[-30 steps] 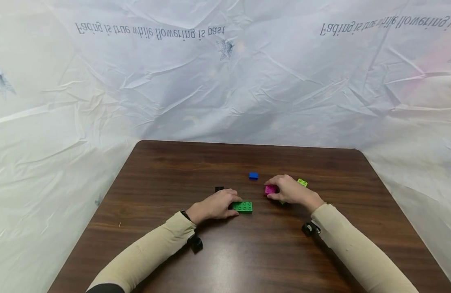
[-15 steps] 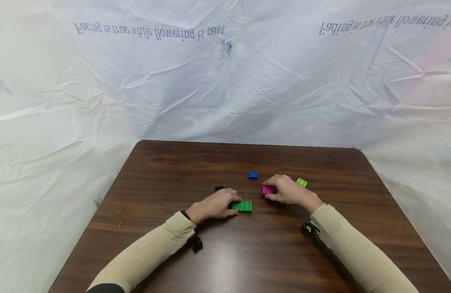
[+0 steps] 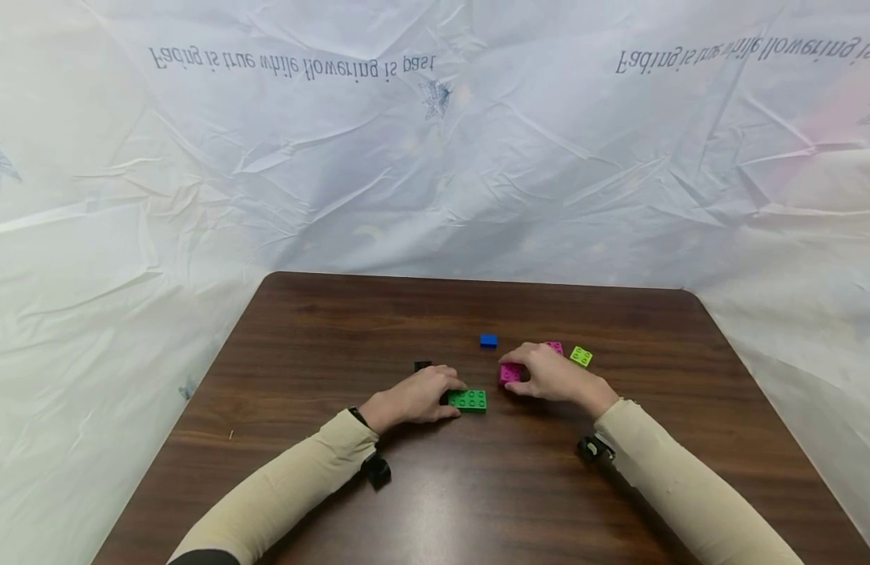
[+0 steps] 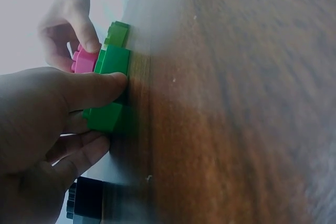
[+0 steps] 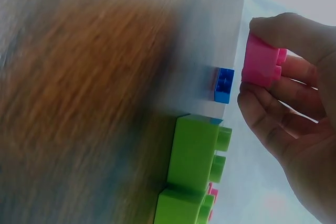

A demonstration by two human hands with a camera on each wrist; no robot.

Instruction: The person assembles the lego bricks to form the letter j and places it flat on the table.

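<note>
Pinching green brick (image 3: 470,400) in left hand (image 3: 415,395), centre of head view; pinching magenta brick (image 3: 508,373), apparently lifted, in right hand (image 3: 558,374), just right. Might drop or twist it if gripping off-centre. Might let green skid on glossy worktop (image 3: 336,329) if holding loosely. Might knock lime bricks (image 5: 191,153), lower middle of right wrist view, if moving low.

- Dark wood-grain desk (image 3: 336,329)
- Creased pale sheet (image 3: 378,180) behind it, printed with flipped lettering (image 3: 293,64)
- Small blue brick (image 3: 488,340)
- Black brick (image 3: 423,366), partly hidden
- Lime-green brick (image 3: 580,356) near a part-hidden pink brick (image 3: 555,348)
</note>
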